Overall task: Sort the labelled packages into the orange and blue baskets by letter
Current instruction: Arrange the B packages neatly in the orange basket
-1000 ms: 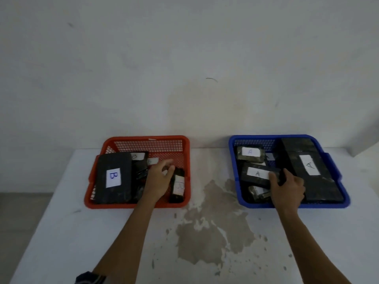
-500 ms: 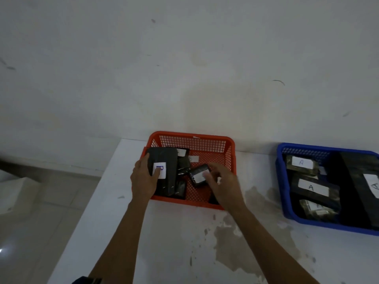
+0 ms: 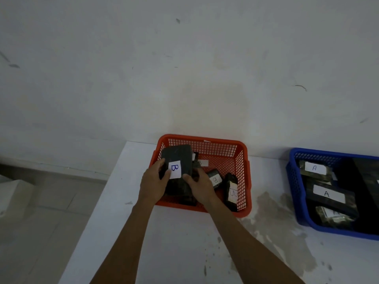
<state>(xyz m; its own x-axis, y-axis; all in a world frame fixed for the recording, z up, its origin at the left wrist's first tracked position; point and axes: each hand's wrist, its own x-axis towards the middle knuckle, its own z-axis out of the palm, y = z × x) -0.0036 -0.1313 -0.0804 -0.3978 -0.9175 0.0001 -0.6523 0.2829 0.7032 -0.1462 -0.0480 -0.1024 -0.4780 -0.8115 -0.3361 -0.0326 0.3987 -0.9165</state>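
Left hand (image 3: 152,186) and right hand (image 3: 200,186) clamped together on large black wrapped package (image 3: 178,158), white label reading "B", long axis running away toward wall, raised over left half of orange mesh plastic basket (image 3: 244,177). Open white bench (image 3: 114,212) leftward; blue plastic basket (image 3: 295,193) rightward, packages labelled "A".

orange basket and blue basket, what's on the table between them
In the head view, no package lies between the orange basket and the blue basket. That stretch of white table holds only a brownish stain toward the near side.
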